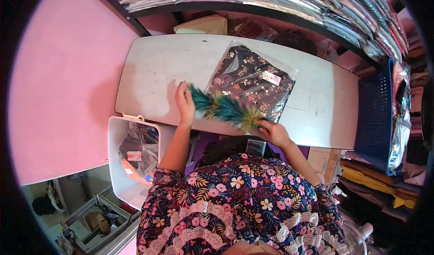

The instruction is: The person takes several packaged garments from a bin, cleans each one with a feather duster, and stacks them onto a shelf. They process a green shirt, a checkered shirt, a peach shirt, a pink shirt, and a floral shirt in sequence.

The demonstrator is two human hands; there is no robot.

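Observation:
A fluffy green and yellow duster (222,108) stretches across the near part of the white table, slightly blurred. My right hand (273,133) is closed around its handle at the right end. At the other end, my left hand (184,105) is held up with fingers stretched out, right beside the duster's tip. Behind the duster lies a dark floral garment (246,76) in a clear plastic bag, with a white label (271,77) on its right side. The duster overlaps the bag's lower left edge in this view.
The white table (156,65) has a blue perforated basket (374,115) at its right end. Left of my body stands a white bin (118,164) holding plastic-wrapped items. Bagged garments (289,4) fill the shelf above the table's back, and folded clothes (379,182) are stacked lower right.

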